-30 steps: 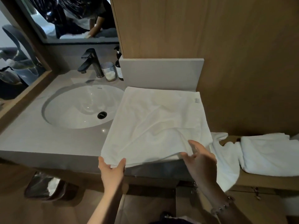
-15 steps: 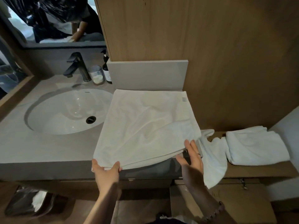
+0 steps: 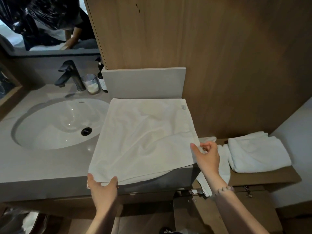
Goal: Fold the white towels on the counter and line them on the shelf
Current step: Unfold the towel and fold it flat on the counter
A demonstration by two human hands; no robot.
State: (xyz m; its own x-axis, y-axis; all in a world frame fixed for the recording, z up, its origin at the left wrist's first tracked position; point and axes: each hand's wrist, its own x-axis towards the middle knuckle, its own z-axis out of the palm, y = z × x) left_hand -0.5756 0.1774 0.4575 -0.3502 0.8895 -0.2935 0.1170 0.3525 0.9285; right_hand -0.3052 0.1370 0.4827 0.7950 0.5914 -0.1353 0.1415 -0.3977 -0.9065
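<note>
A white towel (image 3: 143, 141) lies flat on the counter (image 3: 42, 166) beside the sink (image 3: 55, 125). My left hand (image 3: 103, 186) pinches its near corner, my right hand (image 3: 208, 156) pinches its right edge — soft, light and limp, I judge, so best held by corners

Towel (image 3: 143, 141) on counter (image 3: 42, 166), right of sink (image 3: 55, 125); shelf (image 3: 263, 176) further right.

White towel (image 3: 143, 137) spread flat on counter (image 3: 42, 164); folded towel (image 3: 258, 154) on shelf (image 3: 263, 177).
</note>
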